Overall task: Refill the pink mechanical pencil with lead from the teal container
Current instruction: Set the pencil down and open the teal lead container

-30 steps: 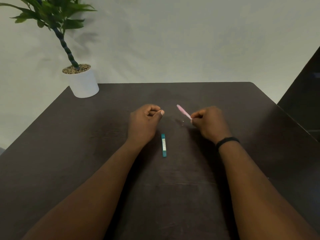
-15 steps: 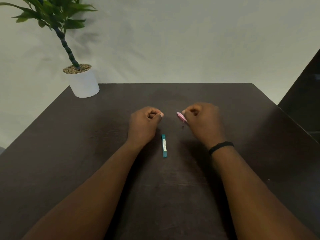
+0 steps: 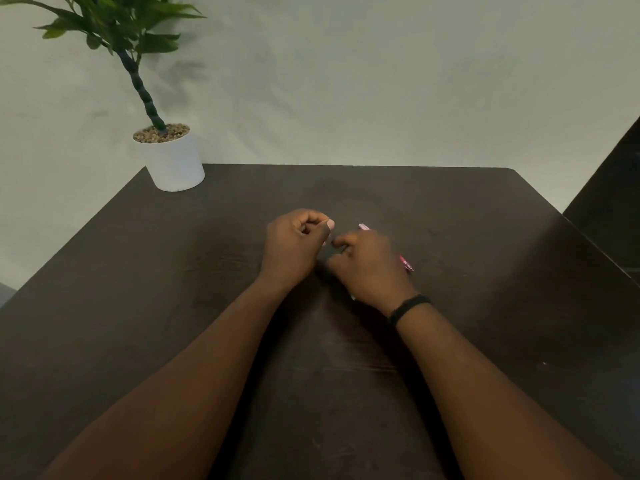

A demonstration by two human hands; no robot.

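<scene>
The pink mechanical pencil (image 3: 363, 227) shows only at its two ends, one past the top of my right hand (image 3: 369, 268) and one past its right side. The rest of the pencil is hidden behind the hand, so I cannot tell whether it is held or lies on the table. My right hand is palm down with its fingers curled toward the table. The teal container is out of sight, and only a small pale bit shows under the hand's lower edge. My left hand (image 3: 296, 245) rests just to the left in a loose fist, thumb pressed on the forefinger.
A white pot with a green plant (image 3: 173, 161) stands at the far left corner of the dark wooden table (image 3: 485, 306). A dark piece of furniture (image 3: 616, 202) rises past the table's right edge. I wear a black band on my right wrist.
My right hand turned palm down and moved left and toward me, over the spot where the teal container lay. The container is now hidden. The left hand barely moved.
</scene>
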